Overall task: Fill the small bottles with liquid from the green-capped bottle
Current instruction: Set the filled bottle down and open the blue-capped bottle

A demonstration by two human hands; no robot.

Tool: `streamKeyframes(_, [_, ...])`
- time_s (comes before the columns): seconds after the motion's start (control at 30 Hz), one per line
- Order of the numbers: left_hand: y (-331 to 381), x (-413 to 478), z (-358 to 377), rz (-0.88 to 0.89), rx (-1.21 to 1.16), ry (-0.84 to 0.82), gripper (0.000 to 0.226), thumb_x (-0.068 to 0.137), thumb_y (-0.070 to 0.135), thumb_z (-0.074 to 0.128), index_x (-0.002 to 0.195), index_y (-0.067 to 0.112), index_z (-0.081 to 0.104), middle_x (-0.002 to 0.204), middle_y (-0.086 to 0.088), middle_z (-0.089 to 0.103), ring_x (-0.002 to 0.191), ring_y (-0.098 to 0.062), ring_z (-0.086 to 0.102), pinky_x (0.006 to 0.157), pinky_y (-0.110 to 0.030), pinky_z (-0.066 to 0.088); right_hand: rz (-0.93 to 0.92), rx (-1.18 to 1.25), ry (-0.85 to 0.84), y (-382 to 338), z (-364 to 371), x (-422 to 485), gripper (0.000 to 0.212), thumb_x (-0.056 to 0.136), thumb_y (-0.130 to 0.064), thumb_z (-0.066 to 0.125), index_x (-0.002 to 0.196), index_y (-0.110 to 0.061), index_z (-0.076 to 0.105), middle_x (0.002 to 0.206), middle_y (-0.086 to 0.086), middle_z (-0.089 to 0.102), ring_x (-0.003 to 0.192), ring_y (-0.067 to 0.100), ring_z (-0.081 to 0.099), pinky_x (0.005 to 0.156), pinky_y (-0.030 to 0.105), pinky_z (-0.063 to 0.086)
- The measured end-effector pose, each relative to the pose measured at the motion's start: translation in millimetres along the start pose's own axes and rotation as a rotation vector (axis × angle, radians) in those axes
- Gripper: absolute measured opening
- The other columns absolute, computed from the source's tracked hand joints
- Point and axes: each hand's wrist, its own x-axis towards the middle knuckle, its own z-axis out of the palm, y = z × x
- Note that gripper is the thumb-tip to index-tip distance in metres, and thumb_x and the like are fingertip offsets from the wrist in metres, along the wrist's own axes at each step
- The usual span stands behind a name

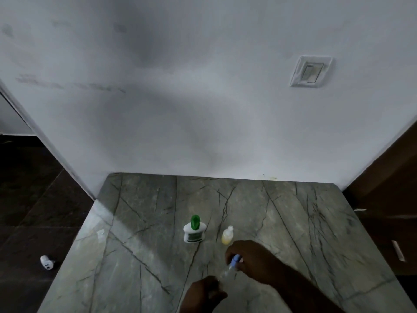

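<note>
A white bottle with a green cap [194,231] stands upright on the grey marble counter [140,256]. To its right stands a small clear bottle [227,236] holding yellowish liquid, with no cap on it. Nearer to me, my left hand [204,292] grips the body of a small clear bottle [224,274] that is tilted. My right hand [250,259] pinches the blue cap [235,260] at that bottle's top end. Most of the held bottle is hidden by my fingers.
A white wall rises behind the counter, with a switch plate [311,71] at the upper right. A dark floor lies to the left, with a small white object [47,262] on it. Dark brown cabinetry [388,199] borders the counter on the right.
</note>
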Motion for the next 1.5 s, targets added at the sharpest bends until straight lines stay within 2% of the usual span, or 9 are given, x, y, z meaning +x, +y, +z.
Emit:
streamKeyframes(0.07, [3, -4, -9, 0.008, -0.036, -0.024, 0.091, 0.056, 0.084, 0.061, 0.109, 0.012, 0.073, 0.109, 0.006, 0.072, 0.112, -0.008, 0.063, 0.094, -0.014, 0.045, 0.053, 0.107, 0.076, 9, -15, -3, 0.014, 0.082, -0.028, 0.069, 0.096, -0.025, 0.069, 0.091, -0.007, 0.072, 0.083, 0.001, 0.065, 0.075, 0.015, 0.05])
streamKeyframes(0.17, [-2, -16, -18, 0.026, 0.071, -0.003, 0.043, 0.074, 0.057, 0.073, 0.108, 0.03, 0.07, 0.105, 0.017, 0.071, 0.106, 0.003, 0.063, 0.084, -0.002, 0.041, 0.251, 0.476, 0.279, 27, -18, -2, 0.012, 0.085, -0.022, 0.074, 0.093, -0.015, 0.068, 0.083, 0.006, 0.073, 0.068, 0.009, 0.067, 0.059, 0.019, 0.052])
streamKeyframes(0.4, [-17, -17, -28, -0.049, 0.062, 0.081, 0.032, 0.071, 0.051, 0.078, 0.098, 0.034, 0.072, 0.082, 0.026, 0.069, 0.085, 0.02, 0.059, 0.075, 0.001, 0.04, 0.772, 1.422, 0.443, 48, 78, 33, 0.011, 0.088, 0.013, 0.059, 0.093, 0.004, 0.055, 0.088, 0.023, 0.061, 0.074, 0.025, 0.059, 0.061, 0.027, 0.056])
streamKeyframes(0.6, [-36, -18, -28, -0.09, 0.047, 0.103, 0.028, 0.068, 0.039, 0.084, 0.093, 0.037, 0.071, 0.07, 0.042, 0.061, 0.083, 0.021, 0.061, 0.072, 0.002, 0.041, 0.873, 1.287, 0.528, 57, 131, 80, 0.031, 0.094, -0.002, 0.06, 0.085, 0.028, 0.059, 0.076, 0.022, 0.057, 0.073, 0.03, 0.052, 0.069, 0.039, 0.042])
streamKeyframes(0.77, [-42, -20, -30, -0.118, 0.069, 0.176, 0.031, 0.07, 0.038, 0.083, 0.096, 0.023, 0.075, 0.09, 0.013, 0.076, 0.089, 0.007, 0.065, 0.073, -0.002, 0.043, 0.903, 1.538, 0.645, 58, 131, 101, 0.012, 0.094, 0.006, 0.055, 0.102, 0.014, 0.059, 0.081, 0.023, 0.059, 0.069, 0.027, 0.058, 0.054, 0.03, 0.059])
streamKeyframes(0.93, [-32, -18, -37, -0.077, 0.059, 0.17, 0.033, 0.076, 0.039, 0.079, 0.104, 0.025, 0.071, 0.099, 0.011, 0.074, 0.093, 0.004, 0.064, 0.075, -0.002, 0.043, 0.894, 1.633, 0.712, 58, 128, 100, 0.041, 0.094, 0.003, 0.057, 0.131, 0.012, 0.043, 0.119, 0.037, 0.056, 0.098, 0.042, 0.063, 0.089, 0.05, 0.053])
streamKeyframes(1.13, [-18, -13, -37, -0.043, -0.011, 0.162, 0.021, 0.076, 0.038, 0.08, 0.093, 0.039, 0.069, 0.074, 0.025, 0.068, 0.077, 0.02, 0.06, 0.073, -0.003, 0.045, 0.816, 1.548, 0.597, 64, 128, 85, 0.031, 0.099, 0.0, 0.05, 0.116, 0.025, 0.051, 0.082, 0.021, 0.06, 0.068, 0.023, 0.058, 0.045, 0.019, 0.053])
streamKeyframes(1.3, [-16, -12, -36, -0.012, -0.048, 0.165, 0.028, 0.073, 0.038, 0.082, 0.081, 0.051, 0.059, 0.08, 0.041, 0.065, 0.079, 0.019, 0.063, 0.071, -0.001, 0.045, 0.789, 1.514, 0.513, 62, 130, 82, 0.026, 0.101, -0.002, 0.045, 0.112, 0.018, 0.056, 0.082, 0.018, 0.056, 0.067, 0.023, 0.053, 0.057, 0.027, 0.049])
streamKeyframes(1.5, [-17, -15, -40, -0.028, -0.048, 0.173, 0.024, 0.075, 0.038, 0.08, 0.082, 0.048, 0.06, 0.077, 0.016, 0.073, 0.079, 0.011, 0.066, 0.075, -0.011, 0.05, 0.786, 1.226, 0.539, 61, 135, 80, 0.015, 0.094, 0.003, 0.056, 0.107, -0.003, 0.051, 0.085, 0.019, 0.056, 0.064, 0.026, 0.061, 0.052, 0.026, 0.051])
